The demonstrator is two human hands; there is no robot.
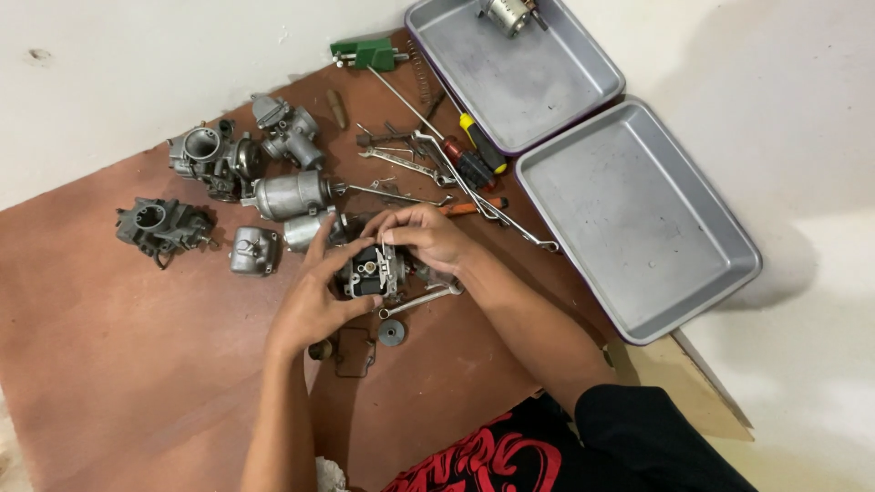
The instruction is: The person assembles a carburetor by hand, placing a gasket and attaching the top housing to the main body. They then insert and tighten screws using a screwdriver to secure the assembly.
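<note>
Both of my hands hold a small grey carburetor body [372,271] just above a brown board [137,364]. My left hand [314,305] grips its near and left side, thumb along the bottom edge. My right hand [424,235] curls over its top from the right, fingers pressing on the upper part. A wrench [421,301] lies right under my right wrist. A round black part [392,333] and a thin gasket outline [354,351] rest on the board just below the carburetor.
Several carburetors and metal bowls [228,182] lie at upper left of the board. Wrenches and screwdrivers [437,155] are scattered behind my hands, with a green tool [365,53] beyond. Two grey metal trays [638,219] [515,64] sit to the right on the pale floor.
</note>
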